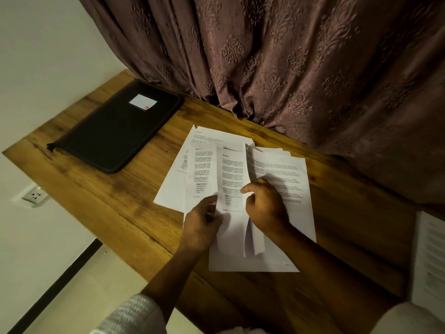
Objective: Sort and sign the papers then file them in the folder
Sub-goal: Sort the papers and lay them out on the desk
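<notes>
**Two hands sorting loose papers on a wooden table**

We look down from head height. A heavy brown patterned curtain (289,56) fills the upper half of the view and drapes onto the far edge of the table. Below it a wooden table (108,213) runs slantwise, with pale wall and floor beyond its left edge.

A black zipped folder (115,131) lies flat and closed at the far left of the table, well apart from the papers. The papers (284,169), white printed sheets, lie fanned and overlapping in the middle of the table, near the curtain. A second pile (431,256) shows at the right border, partly cut off.

The left hand (202,225) pinches the left edge of the middle sheet (231,169), with its fingers curled onto it. The right hand (265,208) pinches a curled sheet (250,235) between thumb and forefinger; the sheet's long edge is lifted and rolls over. A wall socket (35,195) sits low on the left.

We judge the sheets to be light, limp and slippery against each other. They would bow if lifted by one corner and slide out of the fan if nudged. A side edge or bottom corner, one sheet at a time, seems the safest hold.

Bare wood lies open between the fan and the folder, and also on the near side. The curtain crowds the far side.
</notes>
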